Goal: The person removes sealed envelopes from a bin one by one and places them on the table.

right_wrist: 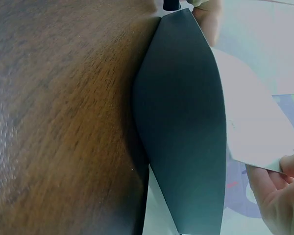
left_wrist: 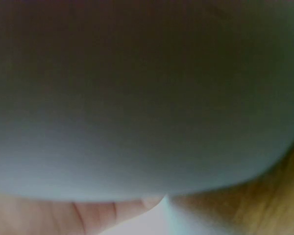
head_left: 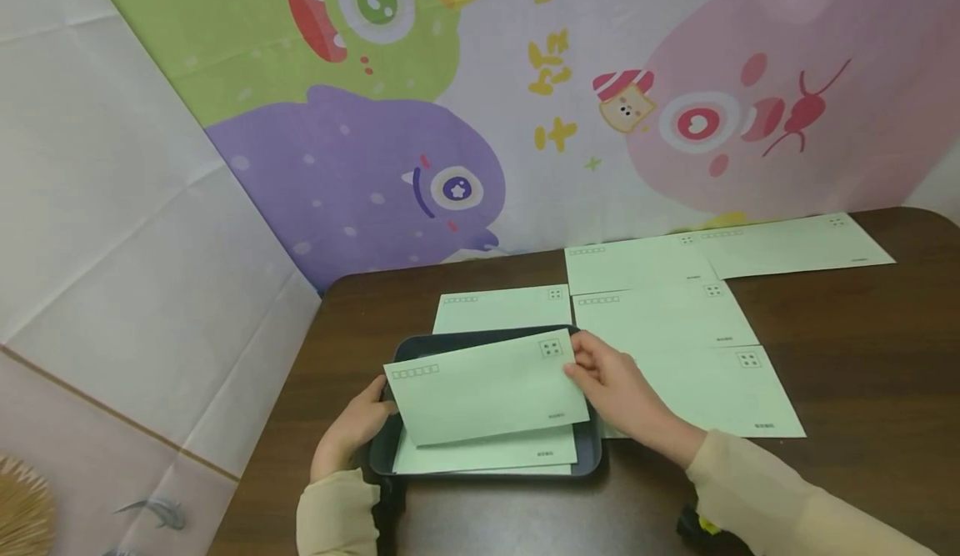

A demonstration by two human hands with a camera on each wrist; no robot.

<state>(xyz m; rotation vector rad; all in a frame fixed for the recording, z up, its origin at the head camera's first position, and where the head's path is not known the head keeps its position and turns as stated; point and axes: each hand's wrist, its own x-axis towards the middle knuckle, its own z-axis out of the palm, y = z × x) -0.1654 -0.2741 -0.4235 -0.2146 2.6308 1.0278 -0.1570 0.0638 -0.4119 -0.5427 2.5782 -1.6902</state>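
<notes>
A dark rectangular tray [head_left: 588, 456] stands on the table with pale green envelopes [head_left: 487, 453] lying in it. Above these, one pale green envelope [head_left: 487, 393] is lifted and slightly tilted. My right hand [head_left: 622, 385] pinches its right edge, thumb in front and fingers behind; the same hand [right_wrist: 279, 196] shows at the lower right of the right wrist view. At the tray's left side, my left hand [head_left: 360, 423] grips the rim, close to the lifted envelope's left corner. In the left wrist view the tray wall [left_wrist: 137, 147] hides most of that hand, leaving only some fingers [left_wrist: 88, 215] visible.
Several more envelopes lie on the brown wooden table [head_left: 847, 348], such as the near right one [head_left: 712, 398], the back right one [head_left: 795, 247] and one behind the tray [head_left: 495, 310]. A cartoon-printed cloth [head_left: 525, 206] hangs along the back, and a pale wall [head_left: 150, 164] rises at left.
</notes>
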